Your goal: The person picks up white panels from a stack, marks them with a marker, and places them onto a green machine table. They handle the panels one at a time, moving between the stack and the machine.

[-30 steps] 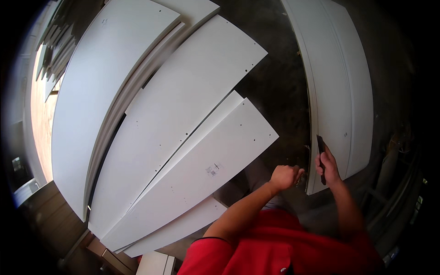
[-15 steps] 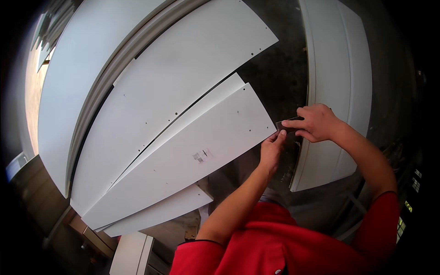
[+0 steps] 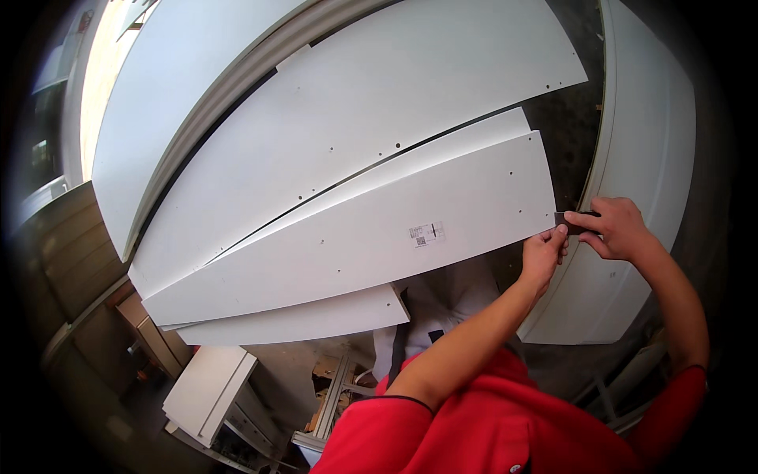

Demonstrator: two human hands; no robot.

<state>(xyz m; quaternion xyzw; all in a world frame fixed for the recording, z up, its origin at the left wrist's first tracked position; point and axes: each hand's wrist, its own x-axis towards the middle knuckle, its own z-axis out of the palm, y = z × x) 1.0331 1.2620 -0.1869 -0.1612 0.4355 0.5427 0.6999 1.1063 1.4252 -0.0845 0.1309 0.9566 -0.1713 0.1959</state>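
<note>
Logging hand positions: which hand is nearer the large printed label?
Left. The left hand is by the white panel's lower right corner, right of the label; the right hand is farther right, beyond the panel's end.

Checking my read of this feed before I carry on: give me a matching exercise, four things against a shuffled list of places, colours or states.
Things:
1. dark, flat handheld tool
2. white, rectangular printed label
3. short-sleeved cloth shirt
4. bare left hand

Places, colours, states:
A. red with dark sleeve trim
B. partly curled, next to the tool
C. held in the right hand
D. on a long white panel's face

Pairs: 1-C; 2-D; 3-A; 4-B
</note>
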